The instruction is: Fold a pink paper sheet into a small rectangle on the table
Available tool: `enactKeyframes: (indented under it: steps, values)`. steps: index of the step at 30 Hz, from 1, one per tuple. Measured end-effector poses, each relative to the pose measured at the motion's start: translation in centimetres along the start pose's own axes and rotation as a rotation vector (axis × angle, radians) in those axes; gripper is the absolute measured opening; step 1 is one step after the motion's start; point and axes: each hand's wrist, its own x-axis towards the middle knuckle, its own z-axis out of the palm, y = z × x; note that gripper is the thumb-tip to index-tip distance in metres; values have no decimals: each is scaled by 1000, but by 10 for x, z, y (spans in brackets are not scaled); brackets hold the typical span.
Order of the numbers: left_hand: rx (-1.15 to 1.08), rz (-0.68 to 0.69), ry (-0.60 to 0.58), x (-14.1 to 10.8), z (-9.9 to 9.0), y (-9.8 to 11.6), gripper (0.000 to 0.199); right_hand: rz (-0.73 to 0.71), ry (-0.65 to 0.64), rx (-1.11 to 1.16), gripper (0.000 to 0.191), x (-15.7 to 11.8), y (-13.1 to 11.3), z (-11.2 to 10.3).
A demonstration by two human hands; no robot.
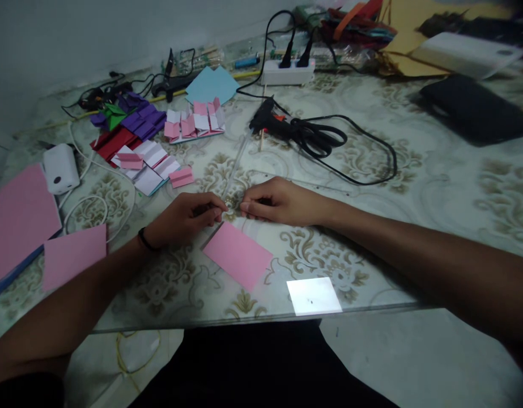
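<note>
My left hand is closed in a pinch just above the table, with a dark band on its wrist. Facing it, my right hand has its thumb and fingers pressed together, a small gap away from the left fingertips. Whatever either hand may hold is too small or hidden to make out. Just below the left fingertips lies a pink paper rectangle, flat and slanted. A thin clear strip runs from near the black glue gun down toward my hands. Nearer the table edge is a bright white rectangle.
Folded pink-and-white paper pieces and purple ones lie back left. Pink sheets and a white device with a cable are at left. A power strip stands behind; a black case lies right.
</note>
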Motion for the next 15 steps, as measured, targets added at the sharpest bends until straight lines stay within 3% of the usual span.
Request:
enactKeyframes:
  steps: [15]
  values:
    - [15,-8,-3,0,0,1,20,-17,4,8,34,0,-1,-1]
